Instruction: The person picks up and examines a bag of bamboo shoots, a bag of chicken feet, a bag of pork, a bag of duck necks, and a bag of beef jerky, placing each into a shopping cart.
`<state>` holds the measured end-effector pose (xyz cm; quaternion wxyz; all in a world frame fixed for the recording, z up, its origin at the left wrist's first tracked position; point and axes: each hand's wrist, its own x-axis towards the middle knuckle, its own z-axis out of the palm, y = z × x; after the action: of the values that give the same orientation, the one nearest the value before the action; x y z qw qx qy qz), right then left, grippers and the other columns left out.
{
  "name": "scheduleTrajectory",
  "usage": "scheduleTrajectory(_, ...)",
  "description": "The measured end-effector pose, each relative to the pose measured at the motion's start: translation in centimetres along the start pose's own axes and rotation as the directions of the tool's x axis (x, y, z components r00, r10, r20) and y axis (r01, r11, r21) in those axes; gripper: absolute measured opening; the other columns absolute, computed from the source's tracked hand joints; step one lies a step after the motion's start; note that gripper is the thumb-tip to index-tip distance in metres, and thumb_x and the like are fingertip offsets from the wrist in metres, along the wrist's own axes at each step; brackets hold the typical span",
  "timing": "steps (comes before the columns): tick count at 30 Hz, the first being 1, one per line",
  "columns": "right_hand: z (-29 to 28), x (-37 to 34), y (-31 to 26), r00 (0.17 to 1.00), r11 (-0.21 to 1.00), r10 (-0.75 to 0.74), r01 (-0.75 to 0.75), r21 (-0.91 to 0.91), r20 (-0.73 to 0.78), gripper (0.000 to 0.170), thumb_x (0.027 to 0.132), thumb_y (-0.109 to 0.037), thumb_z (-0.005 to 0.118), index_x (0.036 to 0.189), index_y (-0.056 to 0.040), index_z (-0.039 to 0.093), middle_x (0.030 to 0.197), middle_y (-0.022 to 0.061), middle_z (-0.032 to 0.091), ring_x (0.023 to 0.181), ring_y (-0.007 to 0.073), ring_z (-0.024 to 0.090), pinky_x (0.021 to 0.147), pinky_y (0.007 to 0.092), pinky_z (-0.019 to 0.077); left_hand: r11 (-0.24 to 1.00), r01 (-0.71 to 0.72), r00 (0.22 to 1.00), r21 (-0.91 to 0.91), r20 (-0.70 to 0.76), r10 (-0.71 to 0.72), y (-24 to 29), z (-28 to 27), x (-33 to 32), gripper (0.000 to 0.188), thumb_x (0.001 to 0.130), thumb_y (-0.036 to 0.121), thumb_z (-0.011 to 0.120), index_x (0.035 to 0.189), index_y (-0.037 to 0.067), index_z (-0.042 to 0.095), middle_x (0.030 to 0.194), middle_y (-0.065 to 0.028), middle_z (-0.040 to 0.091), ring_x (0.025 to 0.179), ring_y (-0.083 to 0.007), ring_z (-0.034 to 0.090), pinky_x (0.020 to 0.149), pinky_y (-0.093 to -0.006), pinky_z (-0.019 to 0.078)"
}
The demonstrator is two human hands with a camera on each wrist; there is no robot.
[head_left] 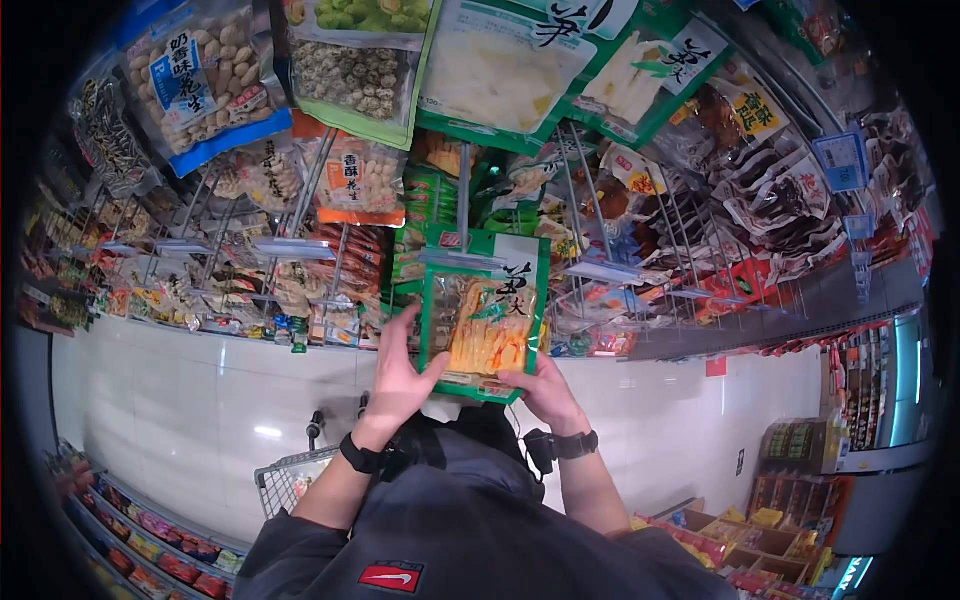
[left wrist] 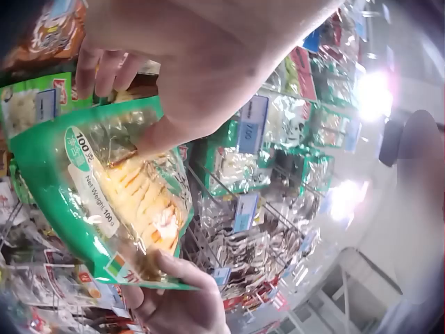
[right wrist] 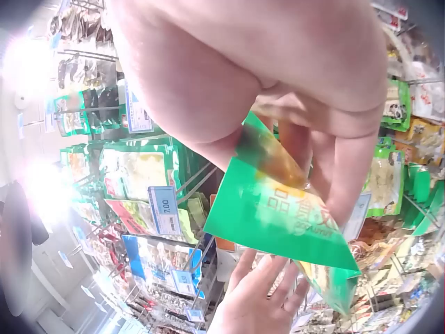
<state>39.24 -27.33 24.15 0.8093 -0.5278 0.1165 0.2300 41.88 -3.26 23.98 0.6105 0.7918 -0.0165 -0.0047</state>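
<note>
A green bag of seasoned bamboo shoots (head_left: pixel 490 325), marked 100 g, is in front of the person, its window showing yellow-orange strips. In the head view, a hook's label holder crosses its upper part. The right hand (head_left: pixel 548 393) pinches the lower right corner, thumb on the front and fingers behind. At the left edge is the left hand (head_left: pixel 398 372), fingers extended and spread, its thumb touching the bag's front in the left wrist view. From the right wrist view, the bag's green back (right wrist: pixel 285 219) shows, partly folded over.
Peg hooks (head_left: pixel 463 200) carry bagged snacks ahead, including peanuts (head_left: pixel 205 75) and larger bamboo-shoot bags (head_left: pixel 505 75) hanging overhead. A wire shopping cart (head_left: pixel 285 485) stands at the lower left. Low shelves (head_left: pixel 150 530) and snack boxes (head_left: pixel 740 540) lie behind the person.
</note>
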Motion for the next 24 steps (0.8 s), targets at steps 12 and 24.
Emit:
scheduleTrajectory(12,3.6,-1.0,-0.3,0.979,0.992,0.013,0.013,-0.127,0.205,0.062,0.078,0.014,0.067,0.135,0.0003,0.047,0.127,0.0075,0.057,0.114,0.0155,0.058,0.096,0.0303,0.0493,0.981,0.142,0.927,-0.132,0.366,-0.085,-1.1,0.8,-1.6,0.073,0.085,0.020,0.071,0.145,0.004,0.031,0.145,-0.0148,0.038,0.133,-0.0284,0.039,0.108,-0.0404,0.0354)
scheduleTrajectory(24,4.5,0.2,1.1,0.970,0.858,-0.225,0.242,-0.453,0.092,0.042,0.083,-0.008,0.074,0.123,-0.0053,0.062,0.111,0.0036,0.062,0.094,0.0111,0.059,0.085,0.0256,0.0489,0.472,0.588,0.781,-0.657,0.612,-0.122,-0.6,-1.4,-0.8,0.048,0.101,0.031,0.047,0.137,0.000,0.042,0.131,-0.0092,0.054,0.120,-0.0162,0.052,0.100,-0.0304,0.0417)
